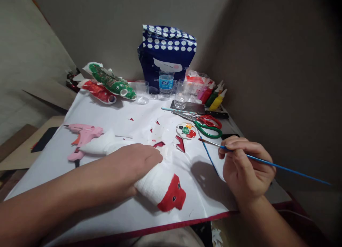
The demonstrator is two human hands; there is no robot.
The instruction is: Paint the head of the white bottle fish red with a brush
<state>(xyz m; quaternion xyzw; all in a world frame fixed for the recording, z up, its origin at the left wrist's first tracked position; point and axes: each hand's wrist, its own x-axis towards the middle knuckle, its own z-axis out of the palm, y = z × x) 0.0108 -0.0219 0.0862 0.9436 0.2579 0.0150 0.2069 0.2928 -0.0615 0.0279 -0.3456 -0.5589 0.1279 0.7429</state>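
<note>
My left hand (135, 165) is wrapped over the white body of a fish figure (153, 186), which lies on the white-covered table. Its head end is painted red and carries two small eyes, while the tail points to the left. Between the thumb and fingers of my right hand (248, 165) is a blue-handled paintbrush (288, 168). The dark red bristles point left, in the air just below a flower-shaped paint palette (185, 130) with green, orange, red and black paint. The palm side of my left hand is hidden.
A pink glue gun (87, 134) lies at left. Green (112, 81) and red (97, 91) fish figures sit at the back left. Scissors (208, 129), a knife (216, 114), clear cups (180, 97), paint bottles (217, 101) and a blue bag (167, 58) stand or lie farther back. Red scraps (181, 144) are scattered mid-table.
</note>
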